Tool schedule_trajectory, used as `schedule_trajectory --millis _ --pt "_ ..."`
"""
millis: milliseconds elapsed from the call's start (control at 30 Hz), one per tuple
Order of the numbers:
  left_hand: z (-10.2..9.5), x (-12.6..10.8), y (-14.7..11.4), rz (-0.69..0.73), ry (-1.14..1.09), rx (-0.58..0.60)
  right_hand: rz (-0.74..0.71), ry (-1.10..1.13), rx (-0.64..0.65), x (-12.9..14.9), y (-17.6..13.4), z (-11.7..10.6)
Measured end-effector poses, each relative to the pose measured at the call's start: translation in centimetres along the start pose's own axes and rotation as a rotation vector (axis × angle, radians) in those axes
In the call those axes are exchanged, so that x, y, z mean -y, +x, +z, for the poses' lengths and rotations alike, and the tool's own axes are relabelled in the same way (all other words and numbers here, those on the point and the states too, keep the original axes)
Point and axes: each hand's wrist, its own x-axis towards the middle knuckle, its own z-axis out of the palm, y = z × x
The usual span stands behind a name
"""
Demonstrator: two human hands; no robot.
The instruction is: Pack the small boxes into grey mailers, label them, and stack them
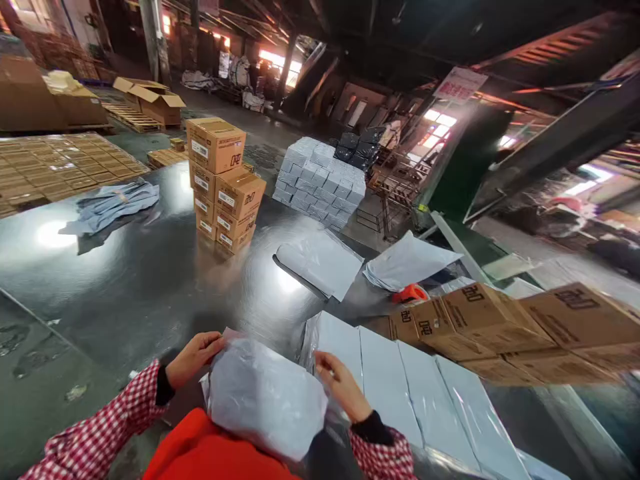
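the worn camera looks down on a dark surface (150, 287), with a pale packet in clear film (267, 400) lying at its near edge, directly before the person's red garment (210, 450). the packet's long axis runs roughly crosswise to the body, slanting from upper left to lower right; its right end points toward the near end of a row of wrapped packs (430, 390). the packs' own long axes slant the same way, but more steeply. the left hand (197, 357) touches the packet's upper left corner, thumb and fingers close together; whether they pinch the film cannot be told. the right hand (343, 383), fingers partly curled, hovers over the gap between the packet's right end and the row; blur hides whether it grips anything. farther back stand stacked cartons (237, 203), tall axis upright, left of flat pale sheets (323, 263). a red object (411, 293) lies just beyond a second group of cartons (483, 313) at right.
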Motion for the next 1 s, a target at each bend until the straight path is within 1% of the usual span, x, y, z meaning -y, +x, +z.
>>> schedule_trajectory --millis 33,67,100,133,200,233,267,300,333,367,433,500,567,633,767,900,1000 --pt "-0.1 -0.2 -0.2 0.015 -0.022 0.032 -0.087 -0.038 -0.037 1.9 1.4 -0.6" --pt "-0.1 -0.4 -0.4 0.033 -0.040 0.062 -0.162 -0.048 -0.035 4.0 2.9 -0.6" --pt "-0.1 -0.4 -0.5 0.053 -0.050 0.079 -0.206 -0.024 0.025 6.0 4.5 0.2" --pt "-0.1 -0.4 -0.6 0.073 -0.050 0.079 -0.214 0.015 0.147 7.9 6.1 1.7" --pt "0.1 0.0 -0.7 0.109 -0.036 0.037 -0.141 0.050 0.470 10.7 9.0 6.0" --pt "0.4 0.3 -0.6 0.122 -0.034 -0.003 -0.091 0.028 0.619 11.4 10.3 8.4" --pt "0.6 0.7 -0.6 0.136 -0.039 -0.046 -0.060 -0.003 0.734 11.9 11.2 10.5" --pt "0.9 1.1 -0.6 0.147 -0.053 -0.087 -0.037 -0.040 0.831 12.0 11.8 12.3" --pt "1.2 1.5 -0.6 0.160 -0.066 -0.130 -0.030 -0.078 0.906 12.0 12.1 13.6" --pt "1.5 1.9 -0.6 0.173 -0.074 -0.174 -0.037 -0.111 0.968 11.8 12.2 14.5" --pt "1.9 2.3 -0.6 0.196 -0.066 -0.244 -0.054 -0.149 1.060 11.4 11.8 14.9" --pt "2.1 2.5 -0.7 0.212 -0.041 -0.304 -0.062 -0.141 1.096 11.2 11.1 14.5" --pt "2.2 2.6 -0.9 0.207 -0.023 -0.345 -0.061 -0.110 1.076 11.3 10.5 14.1" --pt "2.1 2.8 -0.9 0.200 -0.020 -0.362 -0.062 -0.099 1.040 11.7 9.9 14.1" --pt "2.0 3.3 -0.7 0.209 -0.044 -0.341 -0.085 -0.147 0.970 12.3 9.1 14.5" --pt "2.0 3.0 -0.8 0.230 -0.020 -0.350 -0.194 -0.233 0.888 12.5 8.9 14.1" --pt "2.1 2.3 -1.1 0.213 -0.037 -0.319 -0.170 -0.181 0.878 12.6 8.7 13.7"
